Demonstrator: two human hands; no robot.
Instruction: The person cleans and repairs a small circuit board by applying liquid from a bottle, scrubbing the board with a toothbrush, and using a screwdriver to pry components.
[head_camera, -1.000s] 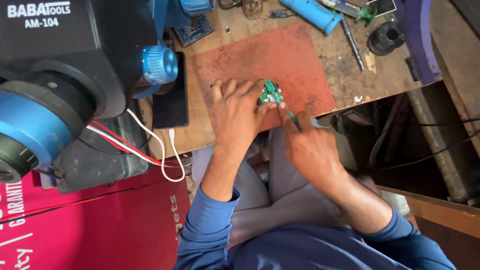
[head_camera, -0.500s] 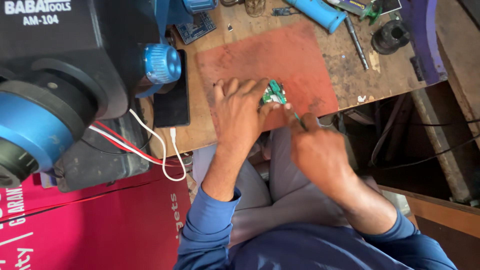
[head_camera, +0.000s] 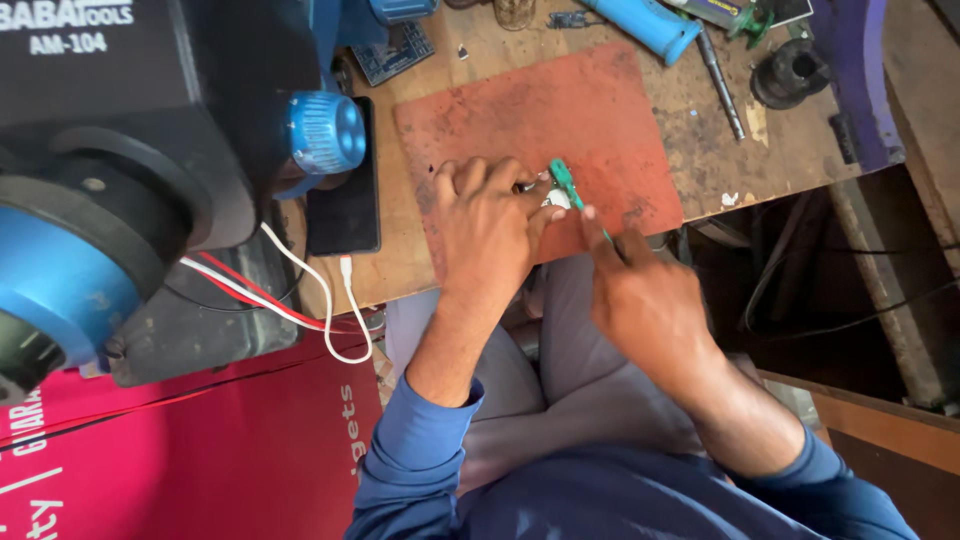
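My left hand (head_camera: 490, 215) presses down on a small green circuit board (head_camera: 556, 196) that lies on a worn red mat (head_camera: 560, 110) at the near edge of the wooden bench. Fingers hide most of the board. My right hand (head_camera: 640, 290) grips a thin green-handled tool (head_camera: 572, 190), whose handle end lies over the board. Both forearms wear blue sleeves.
A big black and blue machine (head_camera: 120, 200) fills the left side, with a blue knob (head_camera: 325, 132) and red and white wires (head_camera: 290, 290). A black phone (head_camera: 345, 200) lies left of the mat. At the back lie a blue tool handle (head_camera: 640, 22), a metal rod (head_camera: 720, 80) and a black ring (head_camera: 790, 70).
My right hand has shifted a little to the left and closer to the board with the green-handled tool. My left hand stays on the board.
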